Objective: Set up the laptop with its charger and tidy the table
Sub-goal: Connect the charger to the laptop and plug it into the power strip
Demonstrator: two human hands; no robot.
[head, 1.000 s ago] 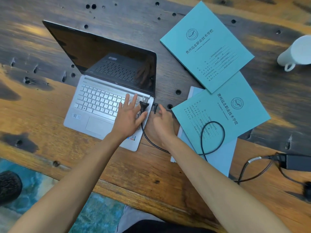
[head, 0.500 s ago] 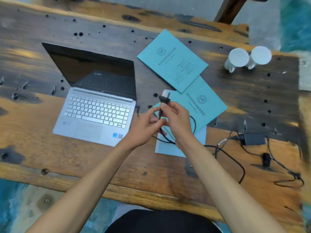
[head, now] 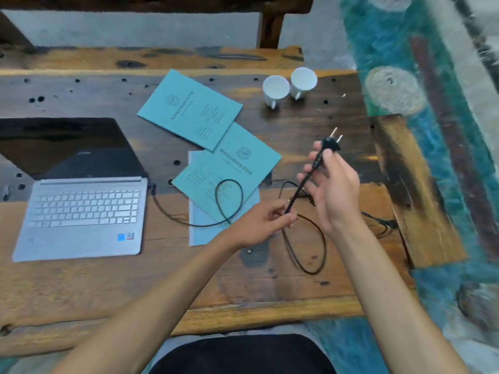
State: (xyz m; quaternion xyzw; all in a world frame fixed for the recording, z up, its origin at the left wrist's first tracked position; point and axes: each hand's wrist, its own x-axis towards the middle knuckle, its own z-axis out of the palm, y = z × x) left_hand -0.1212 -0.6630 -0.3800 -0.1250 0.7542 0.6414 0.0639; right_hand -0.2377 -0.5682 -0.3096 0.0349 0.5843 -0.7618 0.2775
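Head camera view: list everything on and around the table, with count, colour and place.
Open silver laptop: one, silver with dark screen, table left.
Teal paper booklets: two, teal, table centre, overlapping.
Pale blue sheet: one, under the nearer booklet.
White ceramic cups: two, white, far side, touching.
Black charger cable: one, black, looped from laptop's right side across the booklet.
Black two-pin plug: one, held above table right.
Wooden table: one, brown, holed.
Left hand: grip pinching cable.
Right hand: grip holding cable just below the plug.
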